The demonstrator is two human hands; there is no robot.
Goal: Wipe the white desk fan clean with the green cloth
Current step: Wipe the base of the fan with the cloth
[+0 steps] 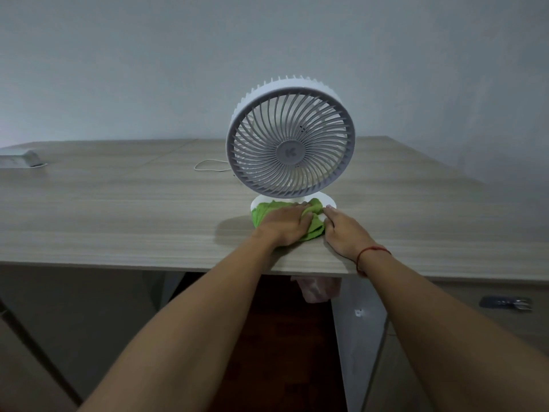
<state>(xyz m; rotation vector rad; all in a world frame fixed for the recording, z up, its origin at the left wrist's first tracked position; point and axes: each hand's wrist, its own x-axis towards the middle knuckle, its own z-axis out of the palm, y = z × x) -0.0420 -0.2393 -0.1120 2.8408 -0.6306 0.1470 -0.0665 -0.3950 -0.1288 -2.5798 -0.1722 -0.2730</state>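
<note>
The white desk fan stands upright on the wooden desk, its round grille facing me. The green cloth lies bunched over the front of the fan's round base. My left hand presses down on the cloth, fingers curled into it. My right hand rests beside the cloth on the right, its fingertips touching the base's edge and the cloth. A red string circles my right wrist.
A thin white cable loops on the desk behind the fan at the left. A grey box-like object sits at the desk's far left. Drawers with a metal handle lie below on the right. A wall stands behind.
</note>
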